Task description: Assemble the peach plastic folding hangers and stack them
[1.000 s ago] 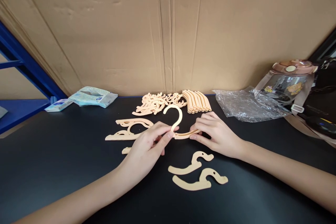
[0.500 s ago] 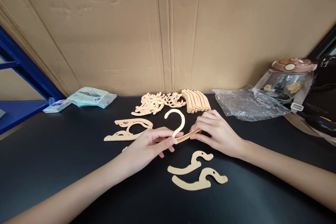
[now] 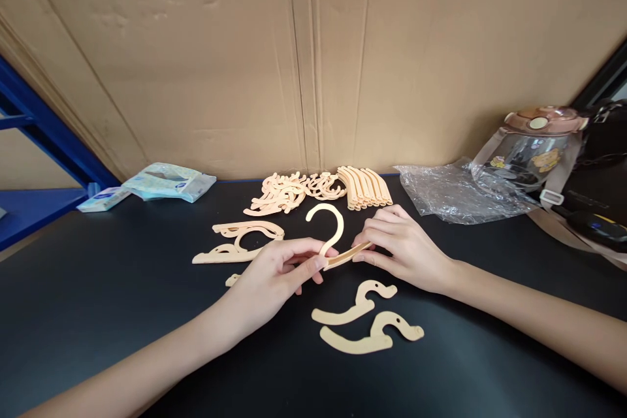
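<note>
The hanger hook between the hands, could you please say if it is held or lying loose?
Held: the left hand pinches the hanger hook at its lower end.

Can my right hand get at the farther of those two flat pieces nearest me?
Probably yes: nothing visible lies between your right hand and the farther flat piece, though the hand would likely have to release the curved strip first.

A second ago the curved strip (image 3: 345,257) was nearer level; now my left fingers (image 3: 301,247) have lowered its hook-side end toward the near edge of the counter (image 3: 98,300), so it climbs more steeply toward the right edge. The hook (image 3: 339,225) has sunk slightly with it.
</note>
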A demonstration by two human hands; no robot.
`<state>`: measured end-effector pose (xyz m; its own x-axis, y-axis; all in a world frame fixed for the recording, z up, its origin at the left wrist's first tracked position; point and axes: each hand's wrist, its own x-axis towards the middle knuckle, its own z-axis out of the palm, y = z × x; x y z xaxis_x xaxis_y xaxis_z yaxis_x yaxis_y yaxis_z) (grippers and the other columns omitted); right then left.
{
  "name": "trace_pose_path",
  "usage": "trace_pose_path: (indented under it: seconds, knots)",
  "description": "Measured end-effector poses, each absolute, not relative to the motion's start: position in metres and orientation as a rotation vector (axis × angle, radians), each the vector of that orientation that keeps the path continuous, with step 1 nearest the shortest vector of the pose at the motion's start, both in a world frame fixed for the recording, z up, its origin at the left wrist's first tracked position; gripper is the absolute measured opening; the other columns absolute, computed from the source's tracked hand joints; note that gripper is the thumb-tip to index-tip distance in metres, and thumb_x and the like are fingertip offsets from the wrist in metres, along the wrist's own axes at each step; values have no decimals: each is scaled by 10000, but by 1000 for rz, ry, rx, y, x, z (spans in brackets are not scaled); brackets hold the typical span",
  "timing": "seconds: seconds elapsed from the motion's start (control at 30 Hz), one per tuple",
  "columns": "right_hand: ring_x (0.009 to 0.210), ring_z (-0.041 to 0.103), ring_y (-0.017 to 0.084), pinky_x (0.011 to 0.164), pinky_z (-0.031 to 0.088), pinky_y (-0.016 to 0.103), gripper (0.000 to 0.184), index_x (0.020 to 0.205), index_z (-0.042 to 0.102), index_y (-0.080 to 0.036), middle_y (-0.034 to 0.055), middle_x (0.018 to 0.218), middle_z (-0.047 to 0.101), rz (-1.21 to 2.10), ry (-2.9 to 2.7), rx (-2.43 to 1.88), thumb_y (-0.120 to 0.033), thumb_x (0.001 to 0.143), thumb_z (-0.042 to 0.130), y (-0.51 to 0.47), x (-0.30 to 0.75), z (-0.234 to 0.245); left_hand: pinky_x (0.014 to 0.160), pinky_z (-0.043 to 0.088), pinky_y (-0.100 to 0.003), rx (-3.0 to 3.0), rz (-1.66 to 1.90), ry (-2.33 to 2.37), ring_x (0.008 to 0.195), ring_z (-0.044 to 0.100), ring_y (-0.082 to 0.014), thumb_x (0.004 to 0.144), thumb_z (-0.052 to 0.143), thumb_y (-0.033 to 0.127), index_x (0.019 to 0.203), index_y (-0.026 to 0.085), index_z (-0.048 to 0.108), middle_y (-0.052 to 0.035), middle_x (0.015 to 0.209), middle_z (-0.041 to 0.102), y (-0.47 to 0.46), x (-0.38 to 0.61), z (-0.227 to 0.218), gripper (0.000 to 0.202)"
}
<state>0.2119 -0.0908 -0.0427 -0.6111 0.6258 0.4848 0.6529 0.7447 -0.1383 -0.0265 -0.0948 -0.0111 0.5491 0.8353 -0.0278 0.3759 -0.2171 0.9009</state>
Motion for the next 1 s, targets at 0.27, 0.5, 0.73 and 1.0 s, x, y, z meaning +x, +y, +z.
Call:
trace_pose_path:
  seconds: [0.27, 0.5, 0.73, 1.0]
  knots:
    - [713, 495, 150, 736, 319, 312, 248, 889, 638, -181, 0, 730, 631, -26, -2427, -957, -371, 966, 498, -90, 212, -44, 562, 465, -234, 1919, 634, 1059, 640, 564, -145, 915, 456, 422, 1052, 201, 680, -2, 689, 642, -94, -26, -20, 343]
    - [632, 489, 129, 652, 306, 290, 271, 821, 630, -183, -14, 681, 627, 31, -2405, -993, -379, 962, 506, -91, 212, -44, 654, 494, -260, 2065, 671, 1119, 729, 595, -157, 973, 343, 363, 1108, 227, 633, -1, 831, 691, -96, -29, -30, 348]
    - [576, 508, 108, 592, 327, 250, 321, 770, 626, -182, -29, 618, 608, 60, -2346, -1011, -431, 944, 522, -93, 212, -46, 654, 456, -241, 2233, 617, 1113, 681, 571, -135, 984, 299, 279, 1090, 225, 598, 27, 736, 636, -97, -31, -29, 323]
    - [581, 527, 107, 592, 336, 249, 297, 754, 635, -181, -30, 622, 619, 72, -2340, -1006, -421, 916, 573, -91, 212, -47, 619, 459, -234, 2352, 564, 1078, 678, 578, -135, 953, 368, 214, 1264, 221, 516, 11, 834, 639, -99, -29, -31, 345]
